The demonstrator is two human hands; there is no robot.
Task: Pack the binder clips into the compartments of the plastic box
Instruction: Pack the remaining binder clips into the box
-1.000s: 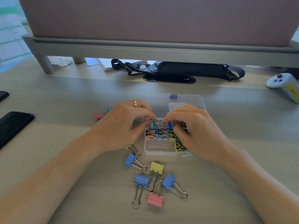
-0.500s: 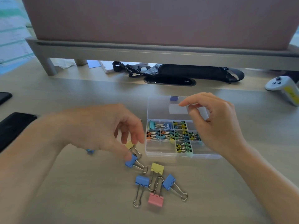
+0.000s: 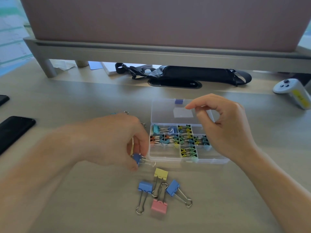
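Now the left hand (image 3: 117, 142) pinches one blue clip (image 3: 138, 159) left of the box (image 3: 168, 159); the right hand (image 3: 225, 130) hovers, loosely curled, empty. Nearer lie four clips (image 3: 161, 174): two blue, one yellow, one pink.

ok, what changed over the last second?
Both hands came away from the top-left compartment of the box. The left hand moved toward the person and now pinches a blue clip beside the box; the right hand lifted, empty, over the box. The box and the four loose clips stayed put.
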